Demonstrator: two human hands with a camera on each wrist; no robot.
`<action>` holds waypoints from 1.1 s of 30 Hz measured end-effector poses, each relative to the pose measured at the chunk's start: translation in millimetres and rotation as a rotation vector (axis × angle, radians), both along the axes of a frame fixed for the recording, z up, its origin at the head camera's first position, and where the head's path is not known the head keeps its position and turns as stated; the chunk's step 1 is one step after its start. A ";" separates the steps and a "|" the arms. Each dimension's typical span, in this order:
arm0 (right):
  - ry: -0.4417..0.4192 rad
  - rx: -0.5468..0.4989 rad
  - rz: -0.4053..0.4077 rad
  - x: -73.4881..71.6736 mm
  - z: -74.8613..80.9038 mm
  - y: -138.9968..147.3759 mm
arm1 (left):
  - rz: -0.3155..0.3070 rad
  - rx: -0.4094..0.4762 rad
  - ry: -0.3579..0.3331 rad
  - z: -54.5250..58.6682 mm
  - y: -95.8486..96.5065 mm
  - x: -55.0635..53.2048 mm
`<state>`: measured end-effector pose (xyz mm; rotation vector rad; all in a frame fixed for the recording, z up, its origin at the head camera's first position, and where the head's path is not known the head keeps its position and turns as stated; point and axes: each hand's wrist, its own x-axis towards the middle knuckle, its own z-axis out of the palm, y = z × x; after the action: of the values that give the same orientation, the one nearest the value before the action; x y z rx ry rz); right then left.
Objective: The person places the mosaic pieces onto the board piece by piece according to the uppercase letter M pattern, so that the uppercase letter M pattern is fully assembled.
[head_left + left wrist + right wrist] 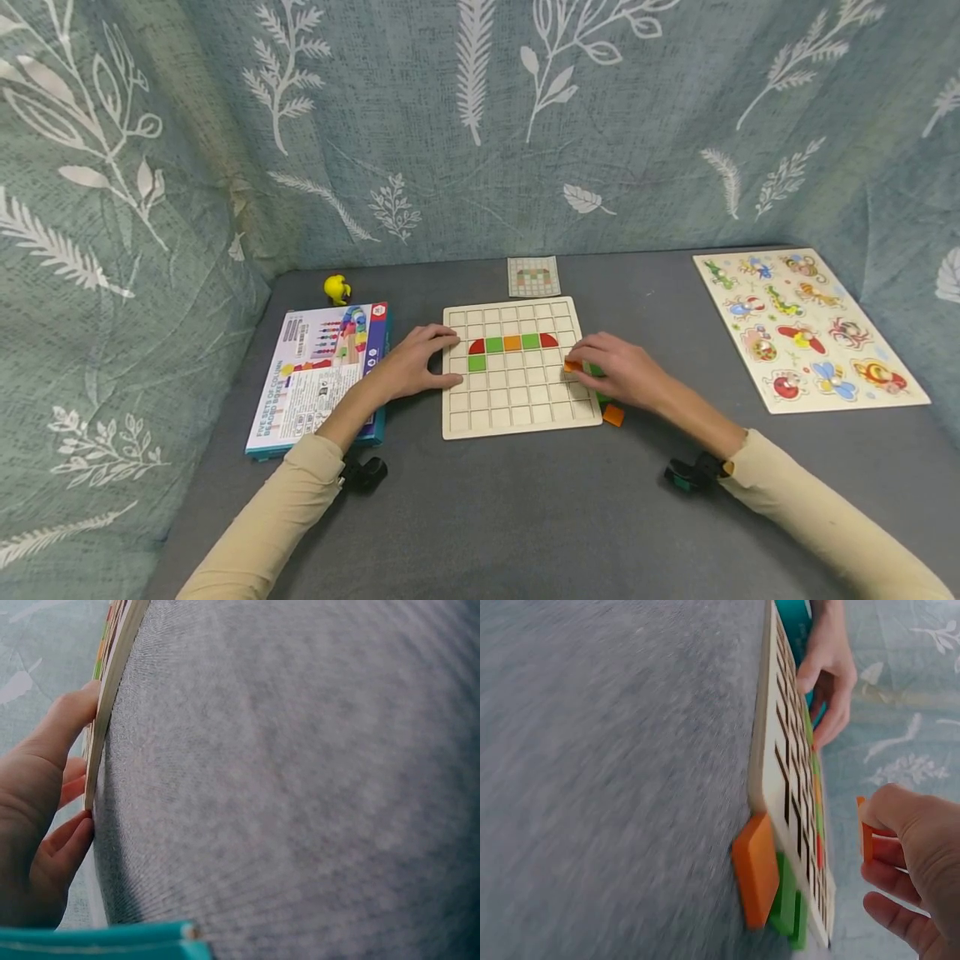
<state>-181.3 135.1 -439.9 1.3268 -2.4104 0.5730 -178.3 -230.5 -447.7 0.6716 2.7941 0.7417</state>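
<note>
left hand (411, 362): fingers spread, touching grid board (517, 396) edge | right hand (618, 368): pinching orange tile (866, 841) (above board's right side)

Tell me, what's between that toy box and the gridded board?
The head view shows the left hand there, touching the left edge of the gridded board, with grey tabletop beside it.
</note>
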 end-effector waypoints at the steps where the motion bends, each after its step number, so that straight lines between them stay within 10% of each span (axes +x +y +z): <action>1: 0.001 -0.002 0.006 -0.4 0.4 -2.8 | 0.000 -0.002 0.001 0.3 0.1 -0.3; 33: 0.026 -0.013 0.123 2.0 -1.6 -43.3 | -0.001 -0.008 0.013 1.3 0.8 1.8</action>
<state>-179.2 91.8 -441.5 1.4762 -2.3123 0.5985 -176.5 -229.8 -446.4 0.6783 2.8067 0.7287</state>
